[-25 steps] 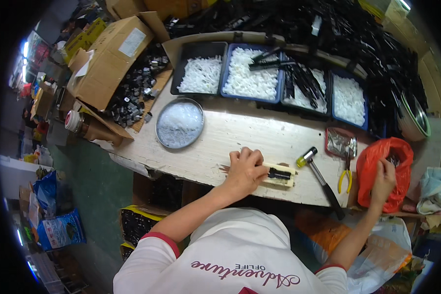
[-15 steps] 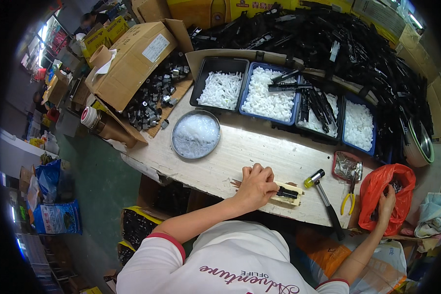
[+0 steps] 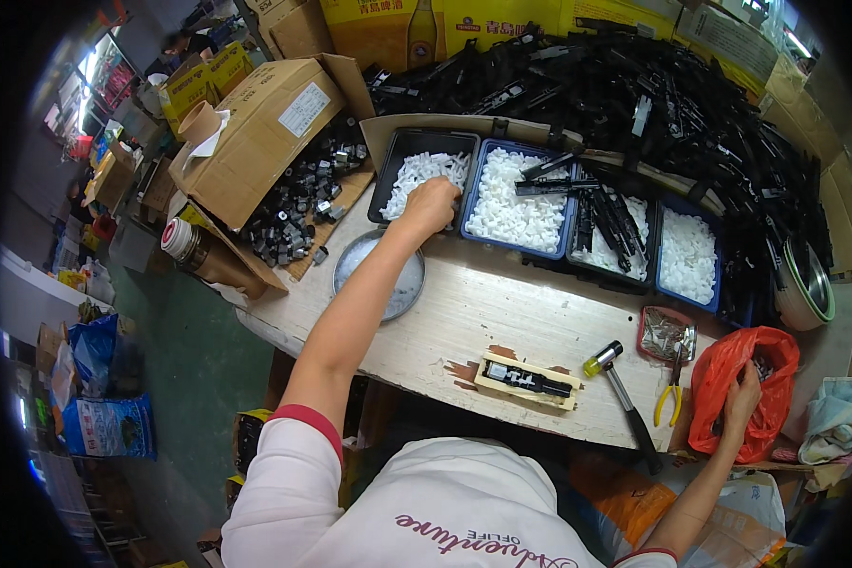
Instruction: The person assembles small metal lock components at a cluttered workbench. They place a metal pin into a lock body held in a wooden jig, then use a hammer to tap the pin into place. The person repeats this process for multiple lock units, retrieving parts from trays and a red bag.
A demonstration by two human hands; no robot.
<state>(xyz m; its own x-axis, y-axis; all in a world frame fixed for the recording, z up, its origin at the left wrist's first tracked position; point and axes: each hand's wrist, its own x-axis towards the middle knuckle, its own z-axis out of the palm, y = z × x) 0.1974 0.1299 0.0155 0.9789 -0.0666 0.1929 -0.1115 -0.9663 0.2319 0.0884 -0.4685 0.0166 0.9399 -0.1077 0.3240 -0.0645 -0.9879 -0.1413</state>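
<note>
My left hand [image 3: 433,205] reaches over the front of a black bin [image 3: 380,196], its curled fingers down at the small white plastic pieces [image 3: 428,170]. What the fingertips hold is hidden. Over at the right, my right hand [image 3: 743,396] dips into a red plastic bag [image 3: 770,409] containing small dark metallic pieces; its fingertips are partly out of sight there. On the table, a cream-coloured fixture block [image 3: 551,401] carries a long black part [image 3: 543,383] with white and silvery pieces set in it. Neither hand touches the block.
A mallet [image 3: 625,393], yellow-handled pliers [image 3: 670,402] and a red tray of small metal pieces [image 3: 667,333] lie right of the block. My left forearm crosses a round metal dish [image 3: 410,295]. Blue bins [image 3: 516,248] of white pieces stand behind, before heaped black parts [image 3: 625,85].
My left hand has left the fixture block and moved up and left to the black bin. The black part now shows white and silvery pieces. My right hand stays in the red bag.
</note>
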